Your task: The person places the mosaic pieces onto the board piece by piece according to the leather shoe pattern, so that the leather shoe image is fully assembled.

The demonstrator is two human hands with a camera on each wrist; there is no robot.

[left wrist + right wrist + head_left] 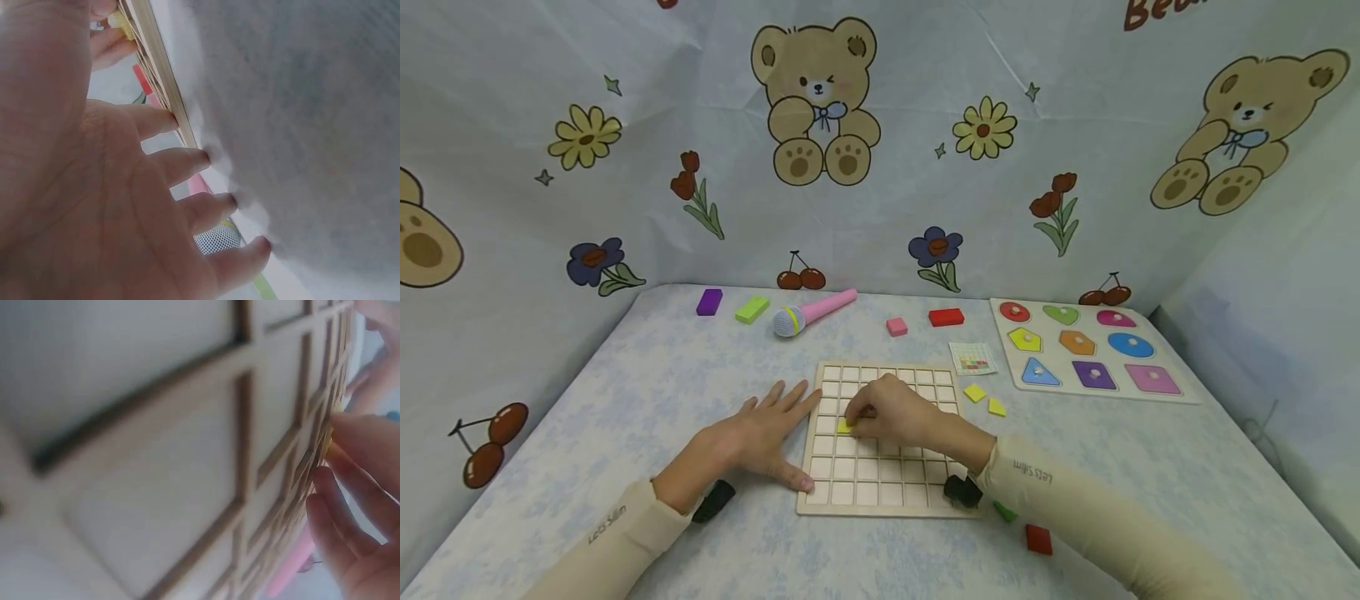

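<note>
A wooden grid board (880,511) with square cells lies flat on the table. On it, my right hand (898,412) pinches a small yellow tile (844,426) between thumb and fingers, over a cell left of the middle. The right wrist view shows those fingertips (340,428) at the board surface, with only a sliver of yellow visible. Spread along the board's left edge, my left hand (767,437) has its fingers straight. Its thumb touches the frame near the lower left corner, and its other fingertips (262,247) rest on the table or against the rim.
Two yellow pieces (975,392) and a printed grid card (973,358) lie right of the board. Beyond is a shape puzzle (1015,367). A toy microphone (812,312) and several coloured blocks (946,317) line the back. Green (1005,512) and red (1039,539) pieces lie by the right sleeve.
</note>
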